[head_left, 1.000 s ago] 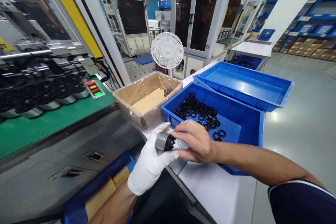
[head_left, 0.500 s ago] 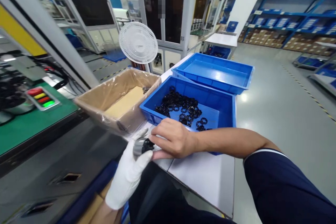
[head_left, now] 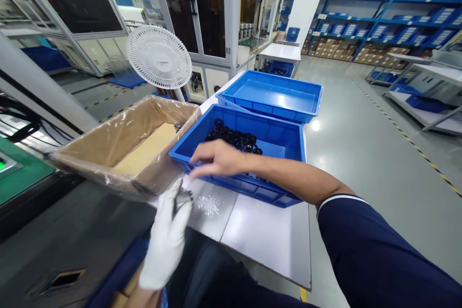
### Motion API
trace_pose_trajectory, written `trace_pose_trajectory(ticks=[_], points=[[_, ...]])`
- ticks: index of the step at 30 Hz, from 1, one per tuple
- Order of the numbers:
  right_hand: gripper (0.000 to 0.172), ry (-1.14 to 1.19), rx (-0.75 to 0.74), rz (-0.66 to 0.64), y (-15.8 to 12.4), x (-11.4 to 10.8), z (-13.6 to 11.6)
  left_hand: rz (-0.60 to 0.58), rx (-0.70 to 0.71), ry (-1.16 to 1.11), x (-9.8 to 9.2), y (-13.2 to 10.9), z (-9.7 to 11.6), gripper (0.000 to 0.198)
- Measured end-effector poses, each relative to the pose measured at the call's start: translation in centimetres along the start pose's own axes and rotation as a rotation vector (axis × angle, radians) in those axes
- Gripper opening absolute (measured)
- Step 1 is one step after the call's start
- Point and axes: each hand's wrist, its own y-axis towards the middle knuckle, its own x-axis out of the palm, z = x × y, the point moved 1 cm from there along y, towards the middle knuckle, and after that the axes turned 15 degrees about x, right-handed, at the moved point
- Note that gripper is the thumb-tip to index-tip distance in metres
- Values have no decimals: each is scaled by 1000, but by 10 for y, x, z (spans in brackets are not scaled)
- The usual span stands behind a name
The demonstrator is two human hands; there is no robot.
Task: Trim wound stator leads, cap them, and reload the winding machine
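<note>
In a white glove, my left hand (head_left: 168,231) is closed around a short silver metal cylinder (head_left: 183,198). Dark teeth show at its right end, and the fingers cover much of the rest. My bare right hand (head_left: 218,158), slightly blurred, hovers over the front left edge of a blue bin (head_left: 288,139). Its thumb and fingers are spread, with nothing visible between them. Many black ring-shaped parts (head_left: 234,137) are heaped on the left side of that bin. Small clear or white bits (head_left: 209,205) lie scattered on the white table (head_left: 269,236) right of the cylinder.
A plastic-lined cardboard box (head_left: 144,173) stands left of the bin. Behind the bin sits another blue tray (head_left: 274,91). A white fan (head_left: 160,57) rises behind the box. Farther off are machine cabinets (head_left: 212,9) and blue shelves (head_left: 382,24).
My right hand has come off the cylinder, moving up and left to the bin's edge with its fingers parted. My left hand keeps the cylinder. The view has turned right.
</note>
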Motion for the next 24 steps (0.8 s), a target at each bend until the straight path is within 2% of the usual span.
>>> trace_pose_trajectory(ticks=[1, 3, 6, 9, 14, 16, 19, 21, 24], points=[[40, -53, 151, -31, 7, -5, 16, -38, 9, 56, 8, 4, -8, 52], [34, -155, 359, -93, 16, -6, 47, -122, 0, 113, 23, 9, -27, 48], [26, -242, 526, -296, 19, 10, 82, -185, -20, 114, 34, 8, -42, 46], [31, -275, 611, -493, 16, 32, 95, -185, -71, 2, 22, 4, -32, 49], [32, -345, 643, -641, 11, 41, 88, 13, -273, -547, -15, -6, 2, 51], [30, -388, 626, -626, 13, 36, 88, 50, -250, -619, -24, -12, 12, 60], [21, -433, 599, -497, 20, 24, 91, 74, -263, -589, -30, -20, 26, 72], [15, -435, 593, -351, 22, 14, 84, 71, -310, -602, -33, -21, 35, 64], [17, -365, 526, -56, 9, 0, 52, 97, -183, -621, -40, -17, 45, 48]])
